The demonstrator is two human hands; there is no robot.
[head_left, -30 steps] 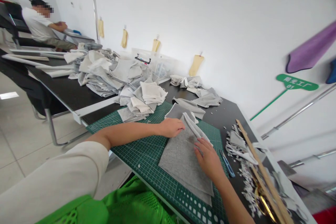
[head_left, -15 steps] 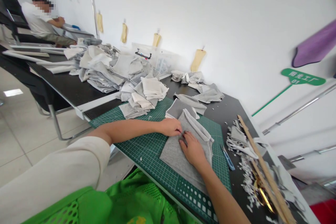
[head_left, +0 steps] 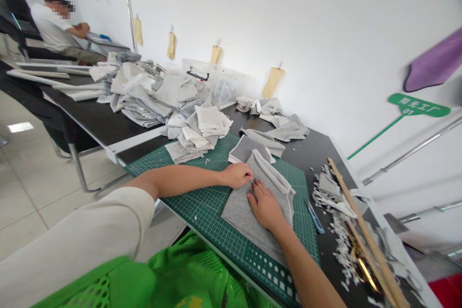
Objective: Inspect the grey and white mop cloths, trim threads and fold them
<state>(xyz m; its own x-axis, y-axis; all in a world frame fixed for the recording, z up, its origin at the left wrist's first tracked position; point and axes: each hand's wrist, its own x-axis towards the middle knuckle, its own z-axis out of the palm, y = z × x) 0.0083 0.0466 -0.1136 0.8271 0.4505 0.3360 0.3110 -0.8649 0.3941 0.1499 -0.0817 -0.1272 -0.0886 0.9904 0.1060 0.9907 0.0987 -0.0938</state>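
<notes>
A piece of grey knit fabric (head_left: 240,216) lies on the green cutting mat (head_left: 195,192), with a rolled or folded band along its far right side. My right hand (head_left: 266,204) rests flat on this fabric, fingers stretched out. Just left of it, my left hand (head_left: 238,174) is closed in a pinch over the fabric's left edge; whatever its fingertips hold is too small to make out. Beyond the hands, a smaller stack of grey and white pieces (head_left: 243,148) sits partly under the grey fabric.
A big heap of grey and white fabric (head_left: 144,91) covers the left back of the black table (head_left: 315,147). To the right lie a blue-handled cutter (head_left: 314,217), fabric scraps (head_left: 328,185), wooden strips (head_left: 361,226) and gold scissors (head_left: 364,272). A person (head_left: 54,29) sits at the far left.
My left fingertips have lifted slightly and drawn away from the right hand's fingers. The right hand stays flat in the same spot on the fabric.
</notes>
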